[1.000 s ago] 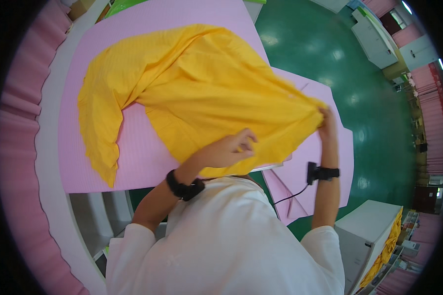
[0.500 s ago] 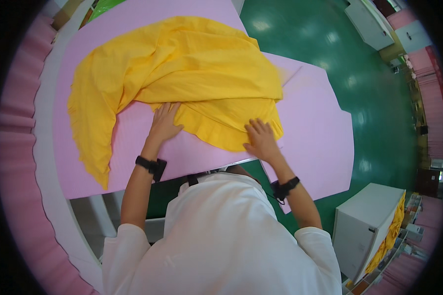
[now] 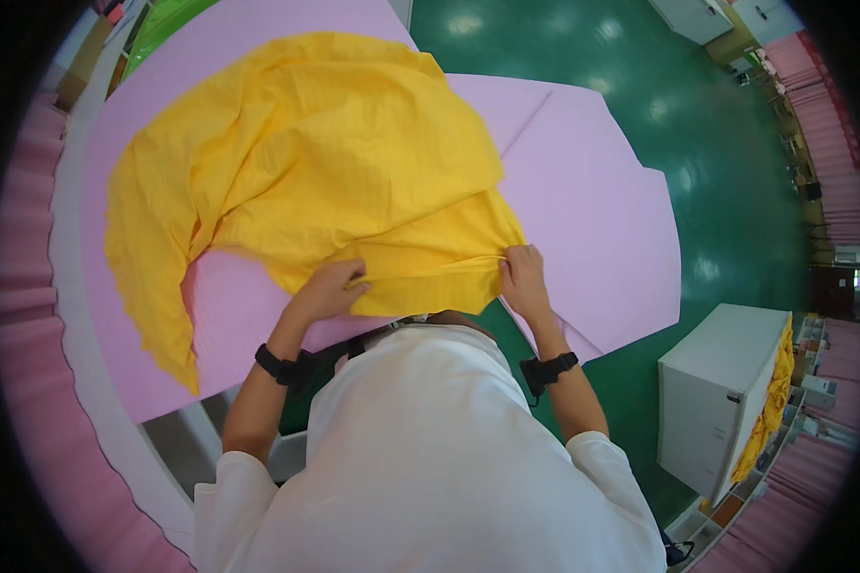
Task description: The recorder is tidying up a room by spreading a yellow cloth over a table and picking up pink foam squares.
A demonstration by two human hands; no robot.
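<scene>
The table (image 3: 239, 306) had a pale pink top, its outline bowed by the wide lens. The yellow cloth (image 3: 344, 153) lay across it in a broad, rumpled arch, with one tail trailing down the left side and the other end gathered at the near edge, close to the person's waist. There the right hand (image 3: 523, 275) had a narrow grip, thumb and fingers closed on the cloth's right corner. The left hand (image 3: 331, 288) rested at the near part of the cloth with its fingers curled; I could not tell whether its grip pinched the fabric.

To the right of the cloth spread a second pink surface (image 3: 592, 201), marked by a diagonal line. Beyond it ran a glossy green floor (image 3: 726, 234), spotted with reflected light. A white cabinet (image 3: 702, 406) stood at lower right, more yellow fabric (image 3: 772, 406) bunched along its side, with shelves (image 3: 812, 392) behind. A pleated pink curtain (image 3: 43, 401) hung down the left side, and a bright green item (image 3: 170, 31) showed past the table's far left corner.
</scene>
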